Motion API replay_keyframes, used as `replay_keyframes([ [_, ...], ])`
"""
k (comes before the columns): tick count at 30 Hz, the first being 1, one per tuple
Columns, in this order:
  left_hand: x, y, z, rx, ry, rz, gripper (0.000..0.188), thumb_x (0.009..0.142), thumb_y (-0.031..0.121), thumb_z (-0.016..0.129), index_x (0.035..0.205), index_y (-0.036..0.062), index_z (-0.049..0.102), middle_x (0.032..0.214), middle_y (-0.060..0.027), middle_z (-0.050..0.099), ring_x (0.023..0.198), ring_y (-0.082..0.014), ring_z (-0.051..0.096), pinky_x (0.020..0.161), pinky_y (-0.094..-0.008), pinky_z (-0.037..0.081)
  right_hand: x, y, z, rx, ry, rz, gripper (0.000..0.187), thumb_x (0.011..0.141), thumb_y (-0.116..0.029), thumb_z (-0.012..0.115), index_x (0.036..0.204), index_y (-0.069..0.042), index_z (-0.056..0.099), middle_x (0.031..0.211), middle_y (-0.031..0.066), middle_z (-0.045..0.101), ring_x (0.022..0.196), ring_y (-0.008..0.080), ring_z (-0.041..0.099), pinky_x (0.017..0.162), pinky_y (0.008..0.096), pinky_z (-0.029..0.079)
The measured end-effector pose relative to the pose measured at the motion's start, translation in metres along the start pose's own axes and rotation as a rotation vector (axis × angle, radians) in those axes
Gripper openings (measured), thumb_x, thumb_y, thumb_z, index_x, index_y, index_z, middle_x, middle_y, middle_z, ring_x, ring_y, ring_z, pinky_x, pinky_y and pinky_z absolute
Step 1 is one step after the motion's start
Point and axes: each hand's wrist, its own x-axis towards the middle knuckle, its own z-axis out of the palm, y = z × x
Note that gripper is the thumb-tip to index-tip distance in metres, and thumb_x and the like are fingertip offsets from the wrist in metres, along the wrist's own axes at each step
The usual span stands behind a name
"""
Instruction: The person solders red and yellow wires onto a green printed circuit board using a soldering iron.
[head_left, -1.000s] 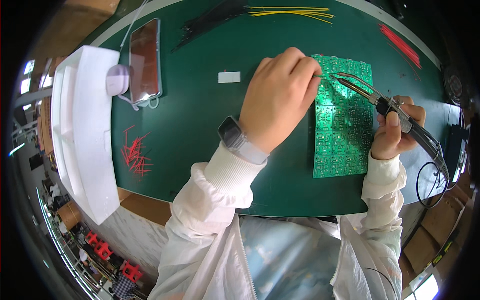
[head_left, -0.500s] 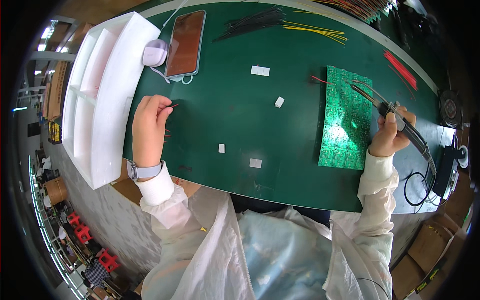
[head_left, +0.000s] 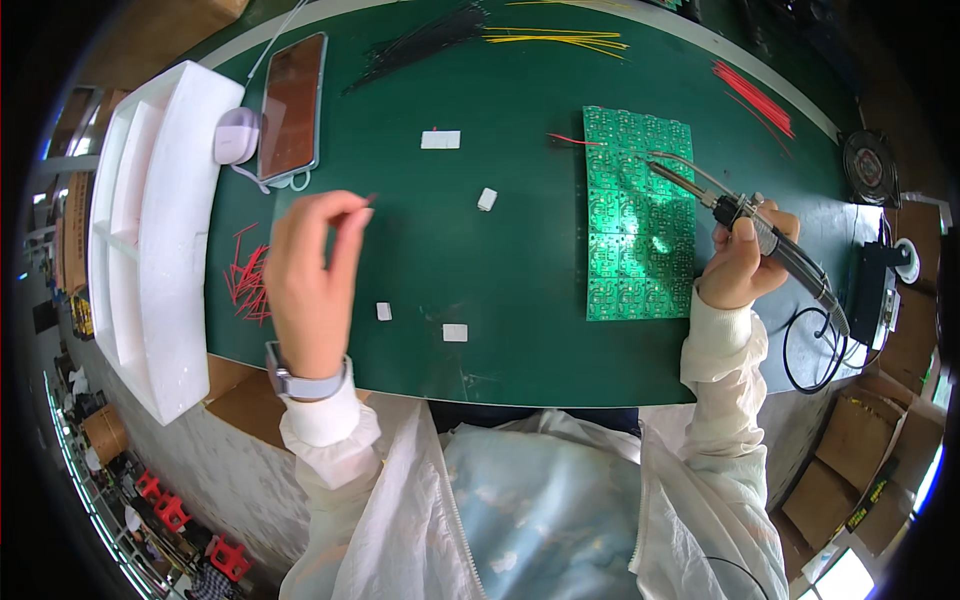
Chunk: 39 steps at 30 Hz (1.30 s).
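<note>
My left hand (head_left: pixel 318 270) is raised above the green table, thumb and forefinger pinched on a short red wire (head_left: pixel 371 199), of which only a small end shows. Beside that wrist lies a loose pile of short red wires (head_left: pixel 250 280). In my right hand (head_left: pixel 742 258) is a soldering iron (head_left: pixel 745 215) with a thin metal tube along it, its tip slanting left over the green circuit board panel (head_left: pixel 640 220). One red wire (head_left: pixel 572 139) sticks out past the panel's upper left edge.
At left stands a white foam tray (head_left: pixel 165 240), near a lilac case (head_left: pixel 237 136) and a phone (head_left: pixel 292 105). Black wires (head_left: pixel 420 45), yellow wires (head_left: pixel 560 38) and long red wires (head_left: pixel 752 98) lie along the far side. Small white pieces (head_left: pixel 440 140) dot the middle. A black fan (head_left: pixel 870 168) stands right.
My left hand has lifted away from the short red wires, uncovering their pile, and moved right across the table with a pinched piece. The view has shifted; the iron stays over the panel.
</note>
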Motion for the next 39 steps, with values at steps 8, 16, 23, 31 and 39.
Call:
replay_keyframes([
  [8,0.025,0.072,0.101,-0.401,-0.172,0.208,0.015,0.07,-0.006,0.065,0.079,0.0017,0.057,0.073,-0.0047,0.057,0.065,-0.0165,0.056,0.06,-0.0261,0.045,-0.019,-0.009,-0.012,-0.005,-0.025,0.021,0.034,0.075,-0.02,0.069,0.083,0.001,0.044,0.069,0.0098,0.052,0.059,0.0128,0.049,0.059,0.0257,0.043],
  [16,0.031,0.07,0.114,-0.436,-0.213,0.204,0.014,0.069,-0.008,0.063,0.078,0.0003,0.057,0.073,-0.0048,0.057,0.063,-0.0135,0.056,0.059,-0.0236,0.045,-0.013,-0.003,-0.012,0.002,-0.093,0.018,0.032,0.075,-0.018,0.069,0.083,0.001,0.044,0.07,0.0104,0.054,0.06,0.0122,0.048,0.057,0.0239,0.04],
  [23,0.031,0.074,0.115,-0.408,-0.2,0.197,0.014,0.068,-0.009,0.063,0.078,-0.0006,0.055,0.072,-0.0046,0.056,0.062,-0.0125,0.054,0.059,-0.0234,0.045,-0.012,-0.004,-0.012,0.004,-0.141,0.042,0.033,0.073,-0.016,0.071,0.083,0.002,0.045,0.072,0.0107,0.055,0.06,0.0116,0.048,0.057,0.0238,0.04],
  [31,0.03,0.075,0.115,-0.402,-0.2,0.192,0.015,0.068,-0.009,0.062,0.078,-0.0007,0.055,0.071,-0.0052,0.056,0.062,-0.0129,0.053,0.059,-0.0236,0.045,-0.012,-0.004,-0.01,-0.006,-0.172,0.013,0.031,0.072,-0.014,0.071,0.083,0.002,0.046,0.072,0.0119,0.056,0.059,0.0126,0.049,0.056,0.0242,0.041],
  [39,0.028,0.077,0.116,-0.387,-0.171,0.177,0.016,0.067,-0.009,0.062,0.077,-0.0004,0.055,0.07,-0.0048,0.055,0.062,-0.0129,0.054,0.059,-0.0236,0.045,-0.012,-0.003,-0.009,-0.021,-0.171,-0.028,0.031,0.071,-0.013,0.071,0.083,0.003,0.046,0.069,0.0122,0.056,0.058,0.014,0.05,0.056,0.0248,0.042],
])
